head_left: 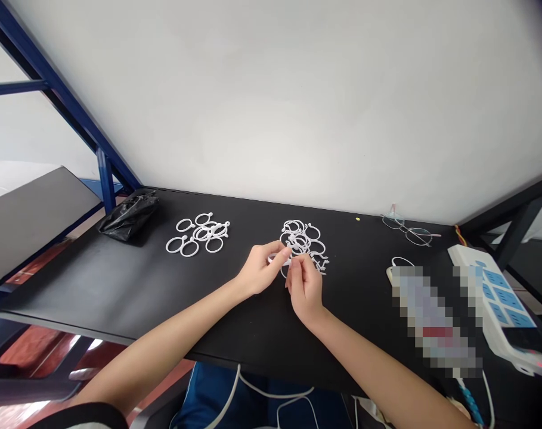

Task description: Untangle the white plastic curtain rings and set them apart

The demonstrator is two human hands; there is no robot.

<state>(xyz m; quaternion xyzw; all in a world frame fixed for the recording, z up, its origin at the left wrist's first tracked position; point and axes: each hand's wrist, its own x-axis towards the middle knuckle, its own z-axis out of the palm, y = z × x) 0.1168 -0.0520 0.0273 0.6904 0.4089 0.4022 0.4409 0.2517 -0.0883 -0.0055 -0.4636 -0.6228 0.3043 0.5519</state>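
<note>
Both my hands meet over the middle of a black table [118, 292]. My left hand [260, 268] pinches a white plastic ring [280, 258] between thumb and fingers. My right hand [304, 285] pinches the same ring from the right side, fingers closed. Just behind the hands lies a tangled pile of white rings [304, 239]. A second group of white rings [200, 234] lies spread out farther left on the table.
A crumpled black plastic bag [130, 215] sits at the table's back left. Glasses [407, 229] lie at the back right. A white power strip [498, 304] and a blurred-out object [431, 322] sit at the right. Blue metal frame bars [74, 113] stand at the left.
</note>
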